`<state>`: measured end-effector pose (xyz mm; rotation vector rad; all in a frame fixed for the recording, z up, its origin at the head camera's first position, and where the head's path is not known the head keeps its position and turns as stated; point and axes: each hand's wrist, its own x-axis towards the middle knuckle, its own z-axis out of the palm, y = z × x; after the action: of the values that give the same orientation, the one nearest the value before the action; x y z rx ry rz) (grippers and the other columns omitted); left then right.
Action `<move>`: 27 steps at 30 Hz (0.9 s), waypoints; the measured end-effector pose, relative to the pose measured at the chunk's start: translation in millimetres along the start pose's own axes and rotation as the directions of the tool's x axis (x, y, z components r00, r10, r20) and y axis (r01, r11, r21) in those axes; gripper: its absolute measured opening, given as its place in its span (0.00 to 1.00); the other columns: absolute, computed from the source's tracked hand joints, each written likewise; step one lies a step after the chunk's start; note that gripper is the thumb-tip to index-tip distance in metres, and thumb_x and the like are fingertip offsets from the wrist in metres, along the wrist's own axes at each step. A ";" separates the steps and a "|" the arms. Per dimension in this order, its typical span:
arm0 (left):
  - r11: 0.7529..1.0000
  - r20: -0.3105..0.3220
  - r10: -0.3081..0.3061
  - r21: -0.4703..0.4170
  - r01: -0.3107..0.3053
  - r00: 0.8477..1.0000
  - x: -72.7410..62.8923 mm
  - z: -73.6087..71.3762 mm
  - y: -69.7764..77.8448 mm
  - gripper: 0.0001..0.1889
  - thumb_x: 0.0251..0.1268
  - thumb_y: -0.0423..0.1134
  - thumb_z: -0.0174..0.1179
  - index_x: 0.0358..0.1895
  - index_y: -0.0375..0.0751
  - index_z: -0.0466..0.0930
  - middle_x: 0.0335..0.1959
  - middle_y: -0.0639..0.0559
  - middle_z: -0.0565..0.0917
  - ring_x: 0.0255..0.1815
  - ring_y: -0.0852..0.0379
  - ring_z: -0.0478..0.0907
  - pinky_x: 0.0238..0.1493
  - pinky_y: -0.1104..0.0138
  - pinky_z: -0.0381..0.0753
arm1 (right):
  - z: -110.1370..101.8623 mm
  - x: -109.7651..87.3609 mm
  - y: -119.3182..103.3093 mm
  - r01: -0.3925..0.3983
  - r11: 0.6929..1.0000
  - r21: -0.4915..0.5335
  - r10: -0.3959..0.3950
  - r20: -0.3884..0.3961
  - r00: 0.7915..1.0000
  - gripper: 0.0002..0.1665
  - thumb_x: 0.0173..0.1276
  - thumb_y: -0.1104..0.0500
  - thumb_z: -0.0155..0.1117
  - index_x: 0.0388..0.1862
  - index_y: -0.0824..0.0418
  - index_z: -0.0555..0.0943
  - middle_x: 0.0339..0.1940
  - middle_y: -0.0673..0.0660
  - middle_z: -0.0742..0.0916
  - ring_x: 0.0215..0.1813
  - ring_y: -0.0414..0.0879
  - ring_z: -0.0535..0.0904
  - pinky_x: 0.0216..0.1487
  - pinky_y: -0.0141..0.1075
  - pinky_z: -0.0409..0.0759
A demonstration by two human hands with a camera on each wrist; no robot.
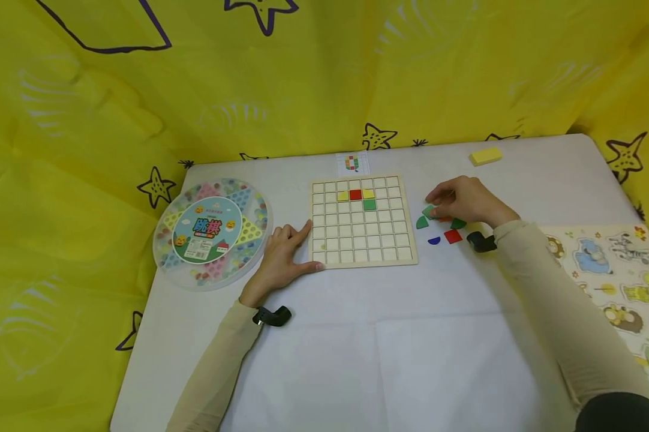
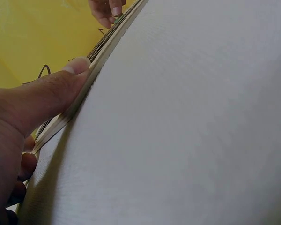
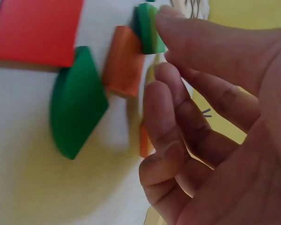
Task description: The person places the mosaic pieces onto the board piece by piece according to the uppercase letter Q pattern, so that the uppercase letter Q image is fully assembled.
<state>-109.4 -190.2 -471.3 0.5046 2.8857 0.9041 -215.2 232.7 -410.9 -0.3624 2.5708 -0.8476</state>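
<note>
A wooden grid board (image 1: 346, 264) lies flat, bearing a red square (image 1: 355, 194), yellow pieces (image 1: 343, 195) on either side and a green square (image 1: 370, 204) below the right one. At its near left corner my left hand (image 1: 284, 255) touches the edges with thumb and index finger. My right hand (image 1: 462, 201) pinches a green block (image 3: 150, 29) between thumb and fingers, right of the board. Beneath and around that hand lie an orange block (image 3: 124, 61), green quarter-round pieces (image 1: 422, 222), a red square piece (image 1: 453, 236) and a blue half-round piece (image 1: 434, 240).
A round Chinese checkers box (image 1: 254, 264) stands at the left. A small pattern card (image 1: 361, 163) lies behind the board. Back right is a yellow block (image 1: 485, 156); an animal sticker sheet (image 1: 605, 267) lies under the right forearm's side. Yellow cloth (image 1: 314, 78) hangs behind the table.
</note>
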 end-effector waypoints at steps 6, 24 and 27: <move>1.000 -0.005 0.005 0.005 -0.005 1.000 -0.7 0.0 -0.6 0.55 0.54 0.54 0.82 0.83 0.44 0.62 0.47 0.43 0.74 0.46 0.47 0.63 0.50 0.57 0.61 | 5.0 1.0 1.1 0.034 0.999 -0.025 -0.033 0.008 0.999 0.16 0.68 0.60 0.77 0.51 0.67 0.87 0.44 0.63 0.90 0.47 0.54 0.83 0.46 0.37 0.79; 1.000 -0.008 0.010 -0.001 -0.010 1.000 0.2 0.6 -1.0 0.55 0.53 0.55 0.82 0.83 0.45 0.63 0.45 0.44 0.74 0.45 0.48 0.62 0.50 0.58 0.60 | 11.1 3.1 -2.5 0.072 0.997 0.035 -0.070 -0.059 0.996 0.14 0.74 0.61 0.68 0.56 0.63 0.83 0.32 0.59 0.84 0.30 0.48 0.77 0.30 0.37 0.75; 1.000 -0.010 0.014 0.004 -0.014 1.000 0.5 0.9 -0.9 0.55 0.53 0.55 0.82 0.83 0.45 0.62 0.45 0.44 0.74 0.45 0.48 0.63 0.50 0.58 0.60 | 13.1 4.8 -3.9 0.057 0.997 0.052 -0.054 -0.048 0.997 0.16 0.77 0.61 0.63 0.61 0.60 0.84 0.31 0.58 0.83 0.28 0.49 0.77 0.29 0.39 0.75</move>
<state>-110.0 -190.3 -472.5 0.5228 2.8978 0.9055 -213.0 221.3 -419.6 -0.4043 2.5861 -0.9536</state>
